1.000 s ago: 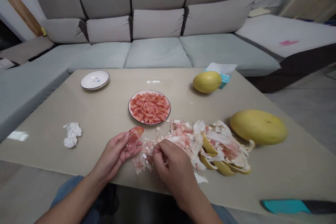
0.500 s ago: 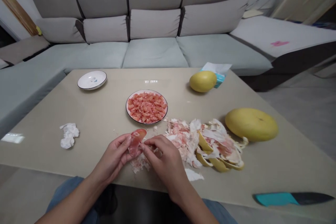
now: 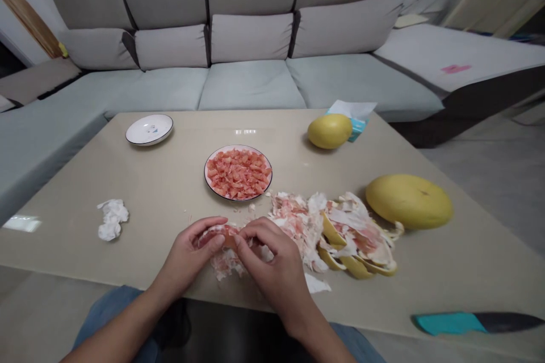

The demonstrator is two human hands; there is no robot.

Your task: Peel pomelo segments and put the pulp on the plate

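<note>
My left hand (image 3: 187,252) and my right hand (image 3: 272,264) meet above the table's near edge, both gripping a pink pomelo segment (image 3: 219,234), which is partly hidden by my fingers. Pale membrane scraps (image 3: 225,265) lie just beneath my hands. To the right of my right hand spreads a heap of pomelo peel and pith (image 3: 353,238). Beyond my hands, a white plate (image 3: 238,146) with a dark rim holds a mound of pink pomelo pulp (image 3: 238,174). A whole yellow pomelo (image 3: 409,201) lies to the right of the peel.
A second pomelo (image 3: 330,131) and a tissue box (image 3: 353,116) stand at the far edge of the beige table (image 3: 85,193). Also there are a small white plate (image 3: 149,129), crumpled tissue (image 3: 112,219), and a teal-handled knife (image 3: 472,323) at the near right. A grey sofa (image 3: 251,85) lies behind.
My right hand has moved left and closed onto the segment with my left hand. The segment has turned flatter and is now more hidden by my fingers.
</note>
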